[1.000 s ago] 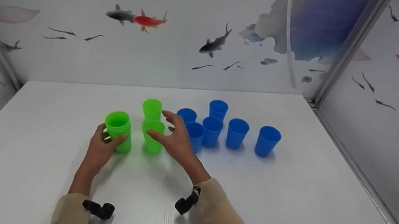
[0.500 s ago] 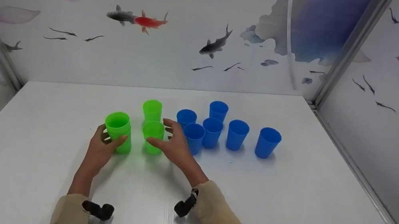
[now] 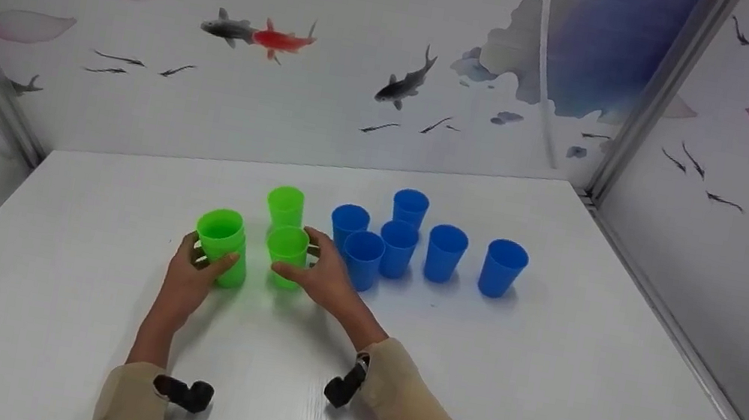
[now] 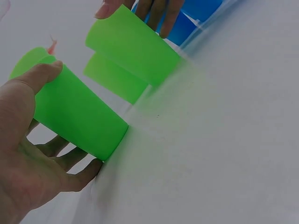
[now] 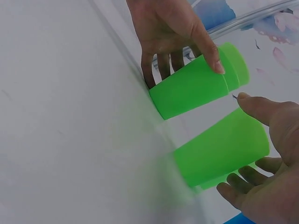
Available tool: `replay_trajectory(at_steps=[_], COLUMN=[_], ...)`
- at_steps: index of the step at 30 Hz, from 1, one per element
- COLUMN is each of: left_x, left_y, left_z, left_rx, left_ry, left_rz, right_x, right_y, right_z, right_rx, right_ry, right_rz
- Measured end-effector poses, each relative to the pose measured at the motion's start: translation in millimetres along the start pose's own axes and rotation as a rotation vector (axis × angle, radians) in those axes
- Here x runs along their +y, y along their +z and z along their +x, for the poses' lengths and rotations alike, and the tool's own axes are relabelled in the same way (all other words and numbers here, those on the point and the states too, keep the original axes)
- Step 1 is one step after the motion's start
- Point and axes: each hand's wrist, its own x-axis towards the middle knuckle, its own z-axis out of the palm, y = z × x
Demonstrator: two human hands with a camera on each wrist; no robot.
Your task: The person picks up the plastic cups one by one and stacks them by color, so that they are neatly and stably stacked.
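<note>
Left of centre on the white, smooth worktop (image 3: 564, 394), an upright stack of nested, bright green plastic cups (image 3: 218, 242) stands in the grip of the left hand (image 3: 186, 283). Its thumb lies against the near side, by the upper cup's rim; the other fingers wrap the far side and reach down towards the base. Left forearm, in a tan cloth sleeve (image 3: 130, 403), runs nearly straight away from the body.

Right hand (image 3: 330, 280): forearm slants inward from the lower right. Fingers wide and curved about a single upright green plastic cup (image 3: 288, 247), thumb near its rim on the near side, remaining fingers on the opposite side. Thumb shows a gap from the cup in the right wrist view; contact of the other fingers cannot be told.

Just behind: another upright green plastic cup (image 3: 285, 206). Beyond the right hand, six upright blue plastic cups (image 3: 396, 250) stand loosely grouped.
</note>
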Motion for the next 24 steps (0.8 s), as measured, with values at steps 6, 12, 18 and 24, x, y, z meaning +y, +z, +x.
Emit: replay_trajectory(at_steps=[6,12,18,24], left_x=[-0.7,-2.1,-2.8,-3.3], left_y=[-0.2,-1.2,-1.0,0.5], left_z=[1.9,0.9,-0.1,0.8], left_rx=[0.004,0.002,0.006,0.007], left_ry=[0.003,0.017,0.005,0.011], left_rz=[-0.002,-0.01,-0.002,-0.01], right_x=[-1.0,-0.8,-4.9,-13.3], right_y=[2.9,3.9,1.5,-2.2], right_z=[2.4,2.0,2.3,-0.4], right_rx=[0.029,0.038,0.037,0.032], right_ry=[-0.019,-0.042,-0.029,-0.038], right_rz=[-0.003,0.01,0.042,0.046])
